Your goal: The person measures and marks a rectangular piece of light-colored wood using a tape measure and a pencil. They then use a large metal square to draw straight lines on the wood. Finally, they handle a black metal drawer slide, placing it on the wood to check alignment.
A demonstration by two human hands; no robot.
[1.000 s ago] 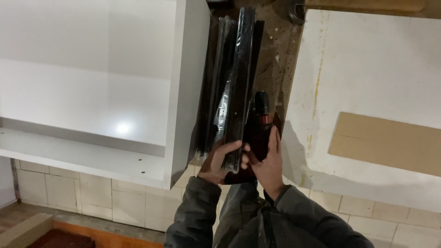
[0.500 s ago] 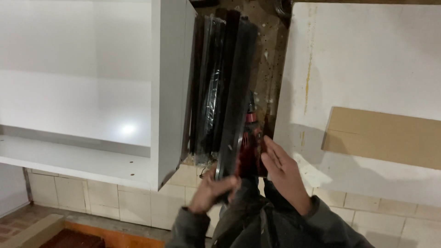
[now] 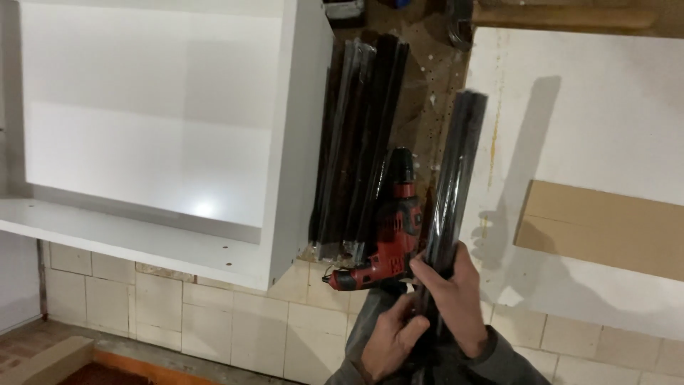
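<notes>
Gripping a dark wrapped strip (image 3: pixel 452 192), both hands hide its lower end.

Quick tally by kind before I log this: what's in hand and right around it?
Wrapped black bundle in hand: 1
Black bundles leaning on wall: 1 stack, pieces uncountable
Red drill: 1
White cabinet: 1
White panel: 1
Cardboard piece: 1
Total: 6

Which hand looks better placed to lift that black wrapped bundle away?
Probably the right hand: it grips the bundle higher up, beside the red drill. The left hand only holds the bundle's lower end.
</notes>
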